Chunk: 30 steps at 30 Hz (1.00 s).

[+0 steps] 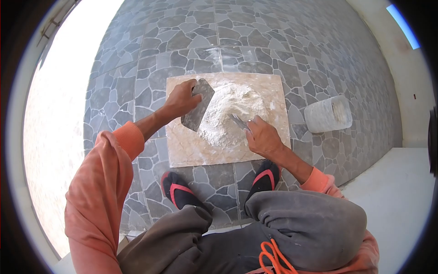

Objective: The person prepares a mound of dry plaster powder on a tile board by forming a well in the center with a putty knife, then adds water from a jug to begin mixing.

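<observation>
A heap of whitish powder or plaster (pixel 232 107) lies on a beige marbled tile (pixel 191 153) on the floor. My left hand (pixel 182 97) is closed on a flat grey plastering trowel (pixel 199 107), whose blade stands against the heap's left side. In my right hand (pixel 264 135), the fingers are wrapped round a small metal trowel (pixel 237 120). Its blade tip reaches the middle of the heap, and part of the tool is hidden by the hand.
A whitish plastic container (pixel 319 115), smeared with residue, is on the stone-patterned floor (pixel 182 32) to the right. My feet in black socks and red-strapped sandals (pixel 182 188) are at the tile's near edge. A pale wall (pixel 388 50) runs along the right.
</observation>
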Each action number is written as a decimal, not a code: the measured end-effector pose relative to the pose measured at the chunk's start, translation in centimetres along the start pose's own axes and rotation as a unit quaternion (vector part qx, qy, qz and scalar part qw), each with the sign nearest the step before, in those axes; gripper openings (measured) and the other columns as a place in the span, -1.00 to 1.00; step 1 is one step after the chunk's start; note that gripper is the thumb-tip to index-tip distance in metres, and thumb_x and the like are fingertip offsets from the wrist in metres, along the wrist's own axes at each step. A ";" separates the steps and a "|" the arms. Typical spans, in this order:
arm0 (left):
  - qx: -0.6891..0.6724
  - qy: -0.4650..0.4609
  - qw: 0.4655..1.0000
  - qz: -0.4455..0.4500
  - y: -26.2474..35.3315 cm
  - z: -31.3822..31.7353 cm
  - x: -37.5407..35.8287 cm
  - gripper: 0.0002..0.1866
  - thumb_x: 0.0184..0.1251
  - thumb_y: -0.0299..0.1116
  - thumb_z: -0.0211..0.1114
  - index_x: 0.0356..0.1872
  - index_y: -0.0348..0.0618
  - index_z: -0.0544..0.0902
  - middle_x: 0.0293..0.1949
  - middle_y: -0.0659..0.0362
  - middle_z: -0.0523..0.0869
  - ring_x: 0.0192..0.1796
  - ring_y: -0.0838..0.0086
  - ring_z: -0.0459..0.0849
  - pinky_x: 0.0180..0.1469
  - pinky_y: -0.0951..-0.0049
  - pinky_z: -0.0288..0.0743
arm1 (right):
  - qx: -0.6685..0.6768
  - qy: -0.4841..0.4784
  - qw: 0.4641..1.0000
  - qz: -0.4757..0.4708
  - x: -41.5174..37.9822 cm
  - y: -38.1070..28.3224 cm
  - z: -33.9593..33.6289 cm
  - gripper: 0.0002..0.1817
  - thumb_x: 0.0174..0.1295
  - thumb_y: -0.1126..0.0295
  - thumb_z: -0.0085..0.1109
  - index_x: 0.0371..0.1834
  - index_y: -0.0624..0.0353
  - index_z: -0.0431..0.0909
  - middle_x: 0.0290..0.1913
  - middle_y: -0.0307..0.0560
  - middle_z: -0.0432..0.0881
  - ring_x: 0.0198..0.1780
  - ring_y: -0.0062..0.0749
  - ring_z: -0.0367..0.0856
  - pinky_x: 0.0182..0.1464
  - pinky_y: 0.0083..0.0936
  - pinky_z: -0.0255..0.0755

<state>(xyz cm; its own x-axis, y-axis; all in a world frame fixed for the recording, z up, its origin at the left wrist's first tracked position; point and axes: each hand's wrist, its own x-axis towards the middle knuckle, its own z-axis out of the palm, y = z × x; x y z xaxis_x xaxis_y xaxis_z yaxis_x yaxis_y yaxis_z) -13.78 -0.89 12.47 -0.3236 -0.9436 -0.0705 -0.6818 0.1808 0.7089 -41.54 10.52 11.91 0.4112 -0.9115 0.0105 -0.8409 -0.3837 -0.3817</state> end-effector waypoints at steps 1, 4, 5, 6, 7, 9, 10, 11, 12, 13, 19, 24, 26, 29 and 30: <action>0.007 0.000 1.000 0.004 0.1 -0.1 0.0 -0.67 0.13 -0.32 0.26 -0.21 -0.44 0.54 -0.34 -0.27 0.66 -0.24 -0.12 0.67 -0.13 0.05 0.48 | 0.022 -0.009 1.000 0.016 0.3 0.3 -0.1 -0.79 0.21 0.38 0.13 -0.20 0.30 0.58 -0.26 0.18 0.49 -0.23 0.09 0.60 -0.21 -0.12 0.55; -0.002 0.024 0.999 0.023 0.1 0.2 0.0 -0.68 0.13 -0.32 0.26 -0.23 -0.43 0.54 -0.36 -0.25 0.66 -0.27 -0.10 0.68 -0.15 0.06 0.49 | 0.061 -0.011 0.997 0.038 1.6 0.1 -0.8 -0.76 0.22 0.35 0.11 -0.23 0.35 0.57 -0.29 0.25 0.53 -0.24 0.17 0.59 -0.14 -0.06 0.49; 0.001 0.000 1.000 0.000 0.1 0.2 -0.1 -0.64 0.14 -0.31 0.27 -0.16 -0.44 0.54 -0.31 -0.24 0.67 -0.24 -0.05 0.69 -0.12 0.10 0.50 | 0.070 -0.009 0.997 0.043 2.1 -0.2 -1.1 -0.75 0.22 0.36 0.11 -0.24 0.37 0.56 -0.31 0.27 0.54 -0.23 0.20 0.58 -0.11 -0.05 0.47; 0.005 -0.023 0.999 -0.021 0.7 -0.2 -0.1 -0.60 0.16 -0.29 0.28 -0.09 -0.45 0.55 -0.27 -0.24 0.68 -0.21 0.00 0.70 -0.09 0.14 0.51 | 0.059 -0.037 0.996 0.051 2.8 -0.4 -1.2 -0.74 0.21 0.34 0.10 -0.24 0.37 0.57 -0.27 0.28 0.57 -0.21 0.20 0.60 -0.09 -0.06 0.49; 0.008 -0.045 0.998 -0.042 1.0 -0.5 0.1 -0.55 0.17 -0.28 0.28 -0.03 -0.47 0.55 -0.22 -0.23 0.69 -0.18 0.05 0.71 -0.06 0.17 0.53 | 0.047 -0.064 0.995 0.057 3.8 -0.6 -1.2 -0.73 0.21 0.33 0.08 -0.24 0.36 0.59 -0.24 0.29 0.59 -0.18 0.19 0.62 -0.07 -0.07 0.51; 0.008 -0.038 0.999 -0.023 0.9 -0.1 0.2 -0.55 0.18 -0.28 0.28 -0.02 -0.47 0.54 -0.22 -0.23 0.69 -0.17 0.04 0.71 -0.06 0.17 0.53 | 0.019 -0.095 0.992 0.077 5.2 0.0 -1.3 -0.71 0.20 0.31 0.07 -0.25 0.36 0.61 -0.20 0.30 0.62 -0.14 0.19 0.64 -0.03 -0.09 0.53; 0.009 -0.034 0.999 -0.015 0.6 -0.1 0.3 -0.55 0.18 -0.28 0.29 -0.02 -0.48 0.54 -0.22 -0.23 0.69 -0.17 0.04 0.71 -0.06 0.17 0.53 | 0.004 -0.100 0.991 0.089 5.8 0.6 -1.1 -0.70 0.19 0.31 0.06 -0.25 0.37 0.61 -0.20 0.31 0.63 -0.13 0.20 0.64 -0.02 -0.09 0.53; 0.002 -0.020 1.000 -0.005 0.3 0.0 0.3 -0.59 0.16 -0.30 0.28 -0.08 -0.46 0.55 -0.26 -0.24 0.69 -0.20 0.01 0.70 -0.09 0.14 0.52 | -0.010 -0.106 0.989 0.100 6.2 1.2 -0.8 -0.69 0.18 0.31 0.06 -0.26 0.38 0.62 -0.19 0.32 0.64 -0.11 0.20 0.64 0.00 -0.10 0.53; -0.006 -0.007 1.000 0.004 0.4 0.1 0.2 -0.64 0.14 -0.31 0.27 -0.15 -0.44 0.56 -0.31 -0.24 0.68 -0.23 -0.02 0.70 -0.13 0.12 0.51 | 0.000 -0.091 0.991 0.101 6.4 1.5 -1.0 -0.69 0.18 0.31 0.07 -0.27 0.39 0.61 -0.22 0.33 0.64 -0.14 0.22 0.64 -0.02 -0.07 0.51; -0.015 0.005 1.000 0.013 0.4 0.3 0.0 -0.68 0.12 -0.33 0.26 -0.21 -0.42 0.57 -0.36 -0.24 0.67 -0.27 -0.05 0.70 -0.16 0.10 0.50 | 0.010 -0.076 0.992 0.104 6.3 1.9 -1.2 -0.70 0.18 0.31 0.07 -0.28 0.39 0.60 -0.25 0.35 0.64 -0.16 0.23 0.64 -0.04 -0.05 0.50; -0.020 -0.012 1.000 -0.003 0.2 0.1 -0.1 -0.68 0.12 -0.33 0.26 -0.20 -0.42 0.57 -0.34 -0.26 0.68 -0.25 -0.09 0.69 -0.14 0.09 0.51 | -0.020 -0.097 0.989 0.106 6.4 1.4 -2.6 -0.69 0.17 0.32 0.07 -0.28 0.42 0.60 -0.28 0.36 0.64 -0.18 0.24 0.65 -0.06 -0.04 0.51; 0.000 -0.003 1.000 0.015 1.0 0.2 0.3 -0.69 0.12 -0.33 0.26 -0.22 -0.42 0.56 -0.34 -0.27 0.66 -0.24 -0.10 0.68 -0.14 0.07 0.49 | -0.029 -0.126 0.991 0.043 7.0 0.1 -0.3 -0.68 0.16 0.34 0.06 -0.25 0.44 0.61 -0.29 0.35 0.65 -0.17 0.22 0.66 -0.06 -0.06 0.56; -0.005 -0.001 1.000 0.017 0.8 0.1 0.1 -0.69 0.12 -0.33 0.26 -0.23 -0.42 0.56 -0.34 -0.27 0.66 -0.23 -0.10 0.68 -0.14 0.06 0.48 | -0.025 -0.136 0.988 0.073 7.3 -0.3 -1.4 -0.71 0.14 0.36 0.06 -0.25 0.40 0.63 -0.25 0.34 0.65 -0.16 0.20 0.67 -0.06 -0.08 0.56; -0.016 -0.004 1.000 0.007 0.6 0.2 0.1 -0.69 0.12 -0.33 0.26 -0.23 -0.42 0.56 -0.34 -0.27 0.66 -0.23 -0.11 0.67 -0.14 0.06 0.48 | -0.058 -0.068 0.995 0.034 7.2 1.9 -2.0 -0.73 0.08 0.39 0.10 -0.24 0.35 0.65 -0.19 0.30 0.64 -0.13 0.13 0.68 -0.11 -0.13 0.59; -0.009 -0.004 1.000 0.010 0.5 0.2 0.1 -0.69 0.13 -0.33 0.26 -0.23 -0.42 0.55 -0.34 -0.27 0.66 -0.23 -0.12 0.67 -0.14 0.06 0.48 | -0.088 -0.084 0.992 0.018 7.2 2.4 -2.1 -0.73 0.07 0.39 0.11 -0.24 0.34 0.66 -0.20 0.29 0.64 -0.13 0.12 0.68 -0.11 -0.13 0.59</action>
<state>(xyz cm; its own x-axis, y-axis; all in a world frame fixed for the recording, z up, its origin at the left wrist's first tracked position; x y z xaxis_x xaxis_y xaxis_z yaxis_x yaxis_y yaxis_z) -14.29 -0.83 12.65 -0.3421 -0.9376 -0.0622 -0.6637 0.1942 0.7224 -41.38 2.73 13.03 0.4202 -0.8930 -0.1609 -0.8986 -0.3848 -0.2109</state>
